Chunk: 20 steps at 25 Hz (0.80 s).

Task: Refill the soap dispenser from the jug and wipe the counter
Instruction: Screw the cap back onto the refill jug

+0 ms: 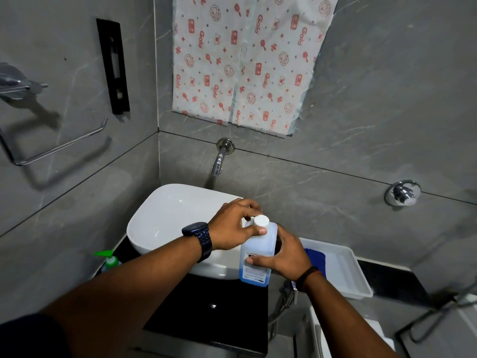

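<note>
A translucent jug (258, 250) with a white cap (261, 220) and a little blue liquid at its bottom stands upright at the right edge of the white basin (165, 218). My right hand (281, 254) grips the jug's body from the right. My left hand (237, 223) is at the jug's neck, thumb and fingers closed around it just under the cap. The soap dispenser (109, 260), with a green pump head, stands on the black counter (206, 311) at the left, partly behind my left forearm. A blue cloth (316, 258) lies in a white tray (346, 270).
A chrome tap (219, 158) juts from the grey wall above the basin. A round chrome valve (401, 193) is on the wall at right. A towel rail (56, 148) is mounted at left. A patterned sheet (245, 60) hangs on the wall.
</note>
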Motion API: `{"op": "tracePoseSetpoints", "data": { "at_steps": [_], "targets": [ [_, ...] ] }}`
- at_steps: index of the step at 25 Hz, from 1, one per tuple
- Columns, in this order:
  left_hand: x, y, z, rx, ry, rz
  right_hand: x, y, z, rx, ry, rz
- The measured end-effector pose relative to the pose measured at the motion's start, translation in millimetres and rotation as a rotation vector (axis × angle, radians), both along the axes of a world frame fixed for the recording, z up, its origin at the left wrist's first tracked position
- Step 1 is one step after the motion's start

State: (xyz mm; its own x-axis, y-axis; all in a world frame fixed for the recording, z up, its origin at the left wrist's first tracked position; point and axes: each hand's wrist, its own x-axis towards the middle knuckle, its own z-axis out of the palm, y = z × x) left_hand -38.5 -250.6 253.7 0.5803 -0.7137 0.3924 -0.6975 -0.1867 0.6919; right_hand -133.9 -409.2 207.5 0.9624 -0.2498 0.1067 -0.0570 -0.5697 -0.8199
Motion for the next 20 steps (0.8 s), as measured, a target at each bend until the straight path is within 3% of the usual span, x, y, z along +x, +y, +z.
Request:
{"op": "tracePoseSetpoints", "data": {
  "at_steps": [4,7,11,15,20],
  "targets": [
    [12,4,-9,-0.114,0.195,-0.011,3,-12,13,0.132,-0.042,0.037],
    [18,-3,-31,0.053,0.305,-0.063,8,-30,26,0.248,-0.123,-0.017],
    [25,-46,-49,0.008,0.285,-0.001,12,-56,26,0.290,-0.213,-0.110],
    [27,-117,-71,-0.006,0.179,-0.001,11,-89,-7,0.188,-0.265,-0.394],
    [32,-260,-128,0.158,0.073,-0.124,8,-220,-69,0.033,-0.224,-0.695]
  ]
}}
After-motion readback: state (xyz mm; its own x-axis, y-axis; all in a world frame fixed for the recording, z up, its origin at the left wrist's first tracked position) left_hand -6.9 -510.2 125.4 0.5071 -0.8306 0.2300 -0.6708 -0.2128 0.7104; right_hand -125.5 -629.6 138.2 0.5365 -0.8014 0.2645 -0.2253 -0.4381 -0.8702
